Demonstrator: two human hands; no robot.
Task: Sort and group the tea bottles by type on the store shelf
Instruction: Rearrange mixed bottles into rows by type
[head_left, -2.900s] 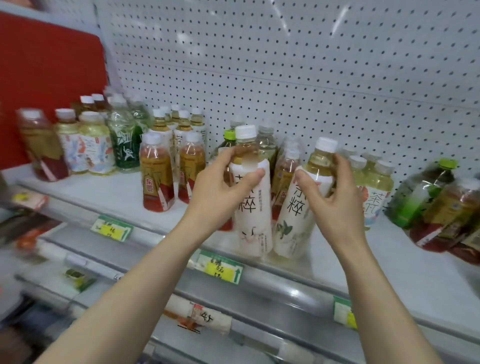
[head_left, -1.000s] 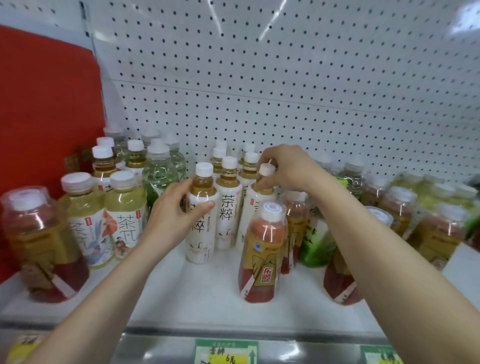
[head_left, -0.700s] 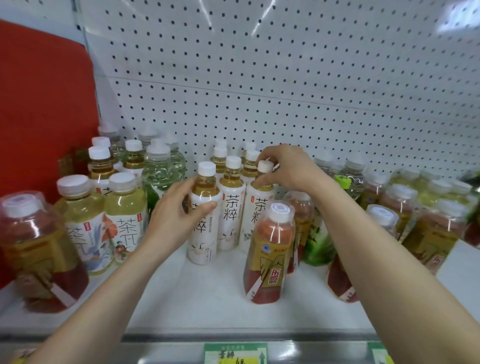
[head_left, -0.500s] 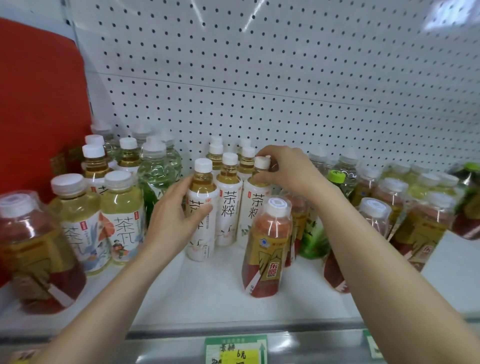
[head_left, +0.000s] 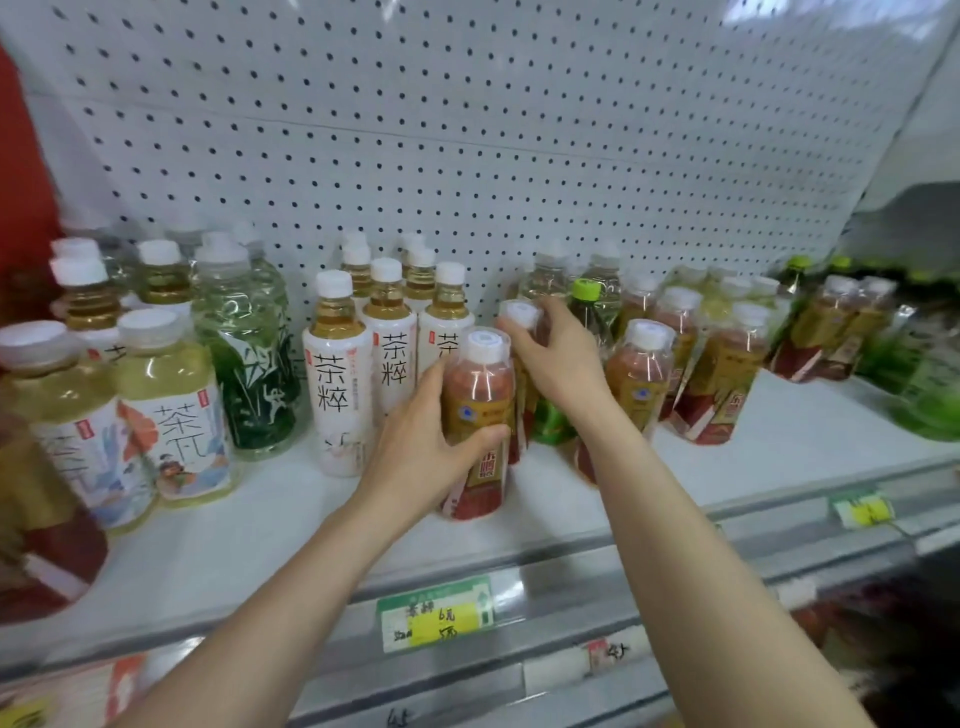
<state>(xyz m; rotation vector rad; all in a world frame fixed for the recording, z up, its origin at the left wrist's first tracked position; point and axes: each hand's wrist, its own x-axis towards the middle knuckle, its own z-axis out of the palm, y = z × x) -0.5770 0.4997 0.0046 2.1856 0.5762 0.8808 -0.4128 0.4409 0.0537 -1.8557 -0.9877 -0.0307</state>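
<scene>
Gripping one red-gold bottle (head_left: 479, 410) with left hand (head_left: 415, 457), pinching a second bottle (head_left: 519, 313) at its cap with right hand (head_left: 561, 358); hemmed centre-left by three white-label bottles (head_left: 340, 395), behind by one green-capped bottle (head_left: 586, 291).

Light was bright and even, from overhead; glare streaks sat on the pegboard (head_left: 810, 31) top edge and on the shelf rail (head_left: 571, 577). Shadows were soft, faint. Wide-angle bending was strong at edges. Far-right green bottles (head_left: 930, 400) were blurred and smeared; centre labels (head_left: 332, 384) read sharp.
</scene>
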